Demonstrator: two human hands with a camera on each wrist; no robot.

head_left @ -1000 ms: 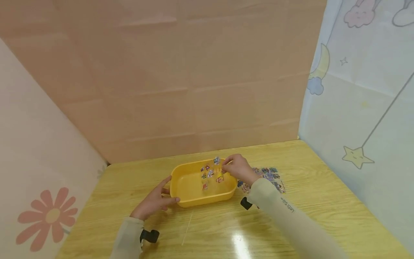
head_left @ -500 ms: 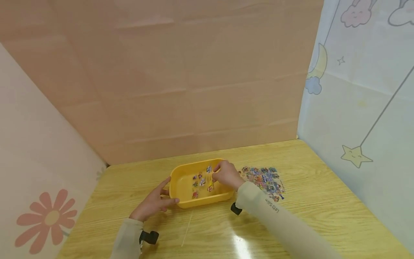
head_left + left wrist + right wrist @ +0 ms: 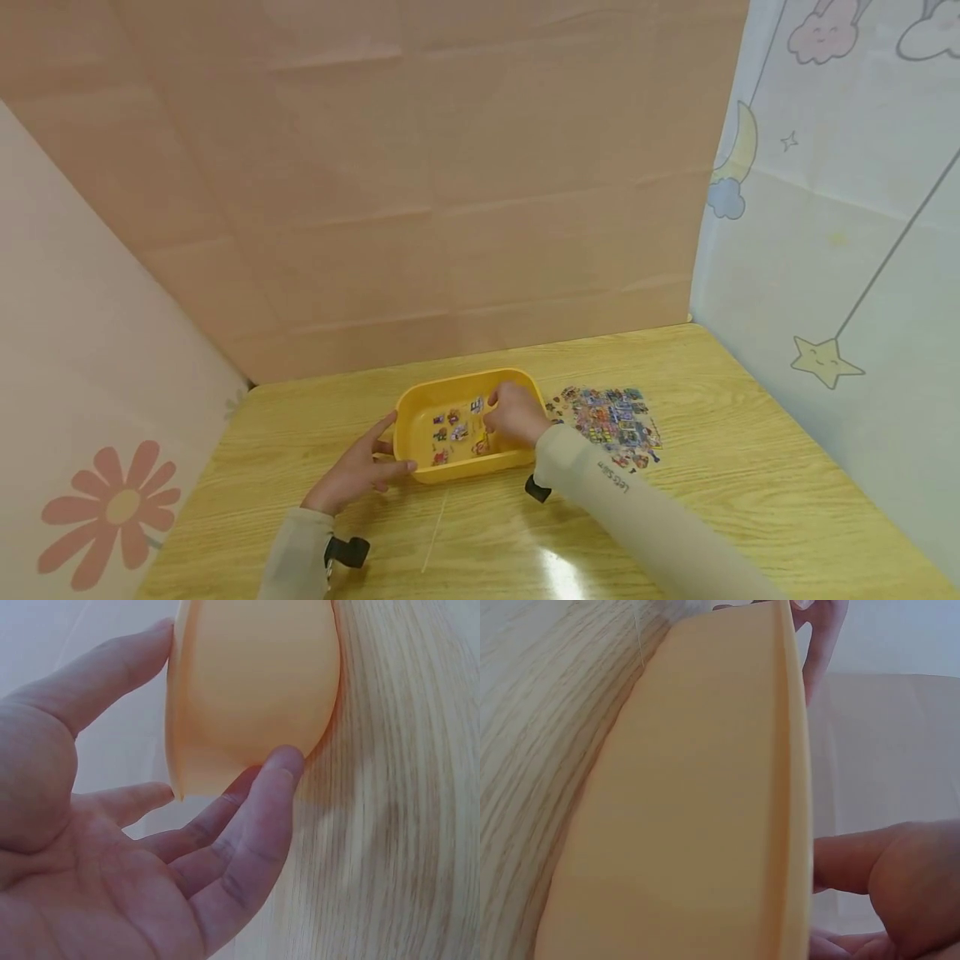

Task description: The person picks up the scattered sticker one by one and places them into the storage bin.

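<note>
Well to the left of the yellow tub [image 3: 468, 470] we see a pale panel [image 3: 60, 333] with a pink flower [image 3: 122, 506] on it. At the tub's near left, a beige sleeve [image 3: 294, 554] bears a black wrist camera [image 3: 348, 550]. From it the left hand [image 3: 362, 467] reaches the tub's left end and grips it: the thumb lies at the near side, the fingers at the end wall. In the left wrist view we see the thumb and index finger touching the rim, with the other fingers bent by the outer wall. The tub stands on a wood-grained table [image 3: 750, 483], and a tan backdrop [image 3: 450, 167] rises behind it. In front of the tub lies a thin pale strip [image 3: 433, 533]. On the tub's floor we find small colourful pieces [image 3: 458, 432], spread apart. The right hand [image 3: 517, 412] is down inside the tub's right half, away from the left hand, its fingers bent beside those pieces; its fingertips are hidden, so we cannot tell whether it pinches anything. Its lettered sleeve [image 3: 600, 483] leads away from the tub's near right corner. Just right of the tub, a larger patch of similar pieces [image 3: 611, 415] lies on the table. Well right of the tub we see a white panel [image 3: 862, 267] with a yellow star [image 3: 827, 362].
</note>
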